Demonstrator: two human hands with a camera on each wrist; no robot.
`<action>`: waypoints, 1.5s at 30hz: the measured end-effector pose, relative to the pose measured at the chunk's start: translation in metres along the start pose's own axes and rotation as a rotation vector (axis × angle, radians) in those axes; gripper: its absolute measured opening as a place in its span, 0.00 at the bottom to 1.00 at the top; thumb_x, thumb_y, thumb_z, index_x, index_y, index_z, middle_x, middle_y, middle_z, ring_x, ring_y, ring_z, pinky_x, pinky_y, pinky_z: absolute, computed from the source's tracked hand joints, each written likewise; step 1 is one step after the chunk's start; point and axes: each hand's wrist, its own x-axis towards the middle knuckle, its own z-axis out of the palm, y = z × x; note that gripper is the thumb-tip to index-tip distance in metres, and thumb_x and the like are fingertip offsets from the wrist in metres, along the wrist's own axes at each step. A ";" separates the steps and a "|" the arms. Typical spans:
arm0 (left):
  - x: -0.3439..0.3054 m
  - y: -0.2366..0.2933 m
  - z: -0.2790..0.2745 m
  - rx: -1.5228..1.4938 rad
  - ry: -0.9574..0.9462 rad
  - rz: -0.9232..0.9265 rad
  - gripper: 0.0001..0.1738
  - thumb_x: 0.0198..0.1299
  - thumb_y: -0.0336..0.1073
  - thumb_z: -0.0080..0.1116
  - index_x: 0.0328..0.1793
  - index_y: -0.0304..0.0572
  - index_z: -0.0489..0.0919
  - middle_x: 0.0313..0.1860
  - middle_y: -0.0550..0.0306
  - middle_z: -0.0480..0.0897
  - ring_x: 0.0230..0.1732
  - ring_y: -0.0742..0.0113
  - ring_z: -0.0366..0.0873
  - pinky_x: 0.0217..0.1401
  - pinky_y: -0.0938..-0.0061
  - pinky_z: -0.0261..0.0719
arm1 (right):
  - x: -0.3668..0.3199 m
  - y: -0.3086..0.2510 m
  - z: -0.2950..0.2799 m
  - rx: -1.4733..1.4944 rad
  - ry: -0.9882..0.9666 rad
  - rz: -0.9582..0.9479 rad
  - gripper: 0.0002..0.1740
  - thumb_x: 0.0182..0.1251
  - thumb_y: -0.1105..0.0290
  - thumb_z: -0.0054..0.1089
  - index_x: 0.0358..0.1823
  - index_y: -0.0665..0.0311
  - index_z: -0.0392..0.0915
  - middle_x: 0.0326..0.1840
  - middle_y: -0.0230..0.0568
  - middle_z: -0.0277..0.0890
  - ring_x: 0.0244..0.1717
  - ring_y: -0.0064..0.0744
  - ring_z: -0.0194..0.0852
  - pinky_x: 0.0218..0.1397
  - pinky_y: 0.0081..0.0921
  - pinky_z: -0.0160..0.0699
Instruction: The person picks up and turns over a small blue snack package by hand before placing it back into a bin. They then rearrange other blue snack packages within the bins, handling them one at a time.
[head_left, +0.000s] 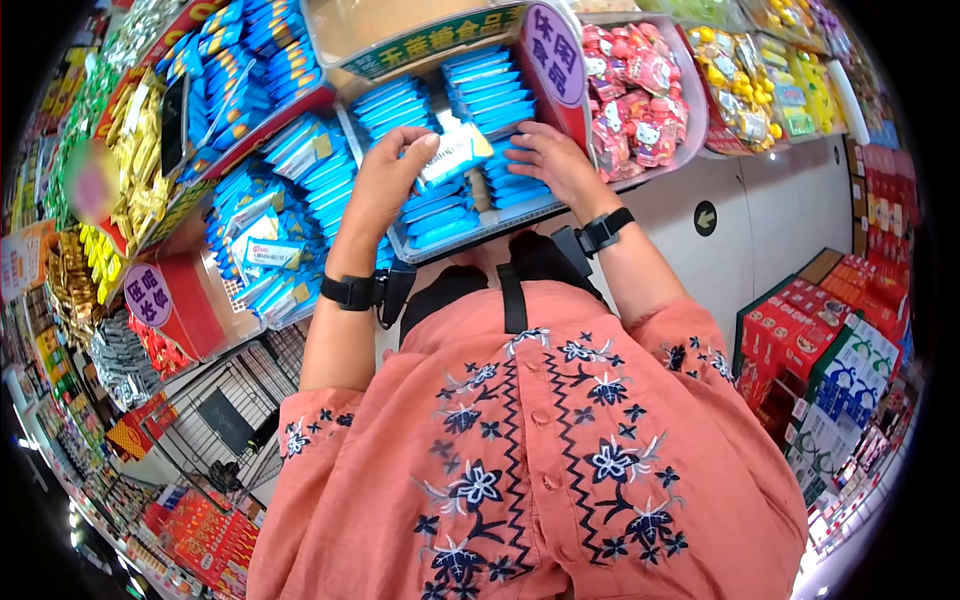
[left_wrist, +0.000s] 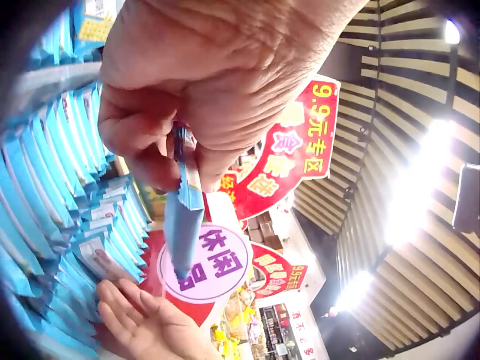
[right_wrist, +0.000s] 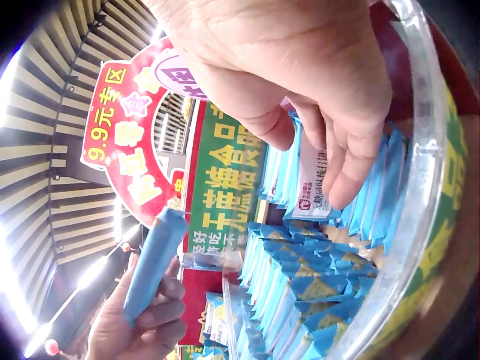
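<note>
A blue-and-white snack packet (head_left: 457, 153) is pinched between the thumb and fingers of my left hand (head_left: 393, 178), above a clear-walled bin (head_left: 478, 237). In the right wrist view the packet (right_wrist: 155, 264) shows its plain blue side. My right hand (head_left: 562, 168) is at the bin's right side, fingers loosely extended. Its fingertips lie against a row of upright blue packets (right_wrist: 313, 176), overlapping one with a white printed face. More blue packets (head_left: 437, 222) stand in rows across the bin, and the left wrist view shows several rows (left_wrist: 45, 180) beside the left hand.
Left of the bin lie more blue packets (head_left: 265, 250) in a loose pile. Pink packaged sweets (head_left: 640, 95) fill a tub on the right. A wire shopping cart (head_left: 225, 410) stands at lower left, and red boxes (head_left: 800, 320) are stacked at right.
</note>
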 end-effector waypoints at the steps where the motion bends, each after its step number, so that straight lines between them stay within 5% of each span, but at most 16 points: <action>1: 0.006 -0.001 0.009 0.036 -0.020 -0.013 0.24 0.71 0.53 0.62 0.60 0.40 0.82 0.33 0.69 0.77 0.25 0.82 0.68 0.25 0.83 0.66 | -0.003 -0.002 0.003 -0.050 0.005 0.019 0.26 0.80 0.66 0.52 0.74 0.69 0.64 0.67 0.52 0.72 0.64 0.48 0.76 0.65 0.44 0.82; 3: 0.018 -0.003 0.026 0.065 -0.075 -0.035 0.23 0.69 0.50 0.64 0.55 0.35 0.82 0.39 0.60 0.83 0.33 0.74 0.77 0.32 0.76 0.77 | -0.001 0.001 0.003 -0.077 0.024 0.023 0.24 0.80 0.66 0.52 0.72 0.66 0.67 0.64 0.47 0.75 0.63 0.42 0.77 0.64 0.42 0.83; 5: 0.034 -0.020 0.044 0.151 -0.085 0.072 0.24 0.70 0.50 0.63 0.60 0.37 0.82 0.37 0.63 0.81 0.29 0.79 0.73 0.27 0.81 0.69 | -0.001 0.005 0.000 -0.060 0.019 0.019 0.22 0.81 0.63 0.52 0.71 0.63 0.69 0.62 0.41 0.76 0.61 0.37 0.78 0.61 0.43 0.84; 7: 0.048 -0.039 0.059 0.223 -0.057 0.166 0.24 0.70 0.48 0.63 0.61 0.36 0.81 0.41 0.59 0.83 0.33 0.75 0.76 0.29 0.79 0.73 | 0.001 0.005 -0.003 -0.031 -0.006 0.041 0.23 0.82 0.61 0.50 0.72 0.62 0.69 0.63 0.40 0.76 0.62 0.37 0.77 0.62 0.44 0.83; 12: 0.064 -0.037 0.065 0.280 -0.021 0.132 0.22 0.69 0.42 0.64 0.62 0.34 0.80 0.51 0.53 0.84 0.42 0.69 0.82 0.35 0.74 0.82 | -0.005 0.004 -0.005 0.078 -0.016 0.030 0.29 0.83 0.55 0.49 0.73 0.68 0.63 0.66 0.54 0.71 0.62 0.49 0.77 0.61 0.47 0.84; 15: 0.079 -0.059 0.069 0.480 -0.011 0.285 0.23 0.68 0.39 0.65 0.63 0.33 0.79 0.51 0.47 0.83 0.45 0.60 0.84 0.40 0.68 0.83 | -0.004 0.004 -0.001 0.144 0.012 0.048 0.31 0.83 0.51 0.49 0.73 0.67 0.62 0.67 0.59 0.68 0.65 0.56 0.75 0.61 0.49 0.83; 16: 0.078 -0.062 0.070 0.627 0.031 0.532 0.21 0.66 0.36 0.65 0.61 0.31 0.78 0.51 0.39 0.81 0.48 0.46 0.83 0.48 0.60 0.82 | -0.004 0.004 -0.001 0.139 -0.007 0.033 0.31 0.83 0.51 0.49 0.73 0.67 0.62 0.67 0.59 0.68 0.66 0.55 0.75 0.61 0.49 0.83; 19: 0.072 -0.055 0.086 0.658 0.052 0.523 0.18 0.65 0.34 0.65 0.57 0.33 0.78 0.51 0.35 0.80 0.51 0.36 0.80 0.54 0.55 0.80 | -0.007 0.001 -0.001 0.117 -0.050 0.020 0.30 0.82 0.53 0.51 0.72 0.70 0.63 0.68 0.57 0.65 0.66 0.53 0.75 0.64 0.46 0.82; 24: 0.071 -0.050 0.103 0.716 0.145 0.490 0.13 0.64 0.35 0.66 0.51 0.39 0.78 0.49 0.40 0.79 0.50 0.37 0.80 0.51 0.52 0.80 | -0.007 0.006 0.005 -0.048 0.074 0.049 0.27 0.79 0.59 0.54 0.70 0.68 0.64 0.63 0.50 0.72 0.59 0.46 0.80 0.57 0.42 0.86; 35: 0.075 -0.057 0.117 0.899 0.286 0.613 0.12 0.60 0.37 0.68 0.46 0.43 0.81 0.43 0.44 0.79 0.46 0.42 0.78 0.47 0.52 0.79 | -0.010 0.002 0.008 -0.105 -0.042 0.028 0.19 0.76 0.66 0.53 0.63 0.66 0.75 0.55 0.39 0.78 0.52 0.34 0.80 0.55 0.34 0.86; 45: 0.069 -0.058 0.101 0.727 0.079 0.623 0.13 0.61 0.31 0.66 0.51 0.38 0.80 0.47 0.39 0.79 0.50 0.36 0.78 0.53 0.51 0.78 | -0.011 0.019 0.007 -0.359 0.065 -0.188 0.22 0.72 0.67 0.54 0.62 0.70 0.78 0.48 0.38 0.81 0.48 0.24 0.75 0.52 0.23 0.74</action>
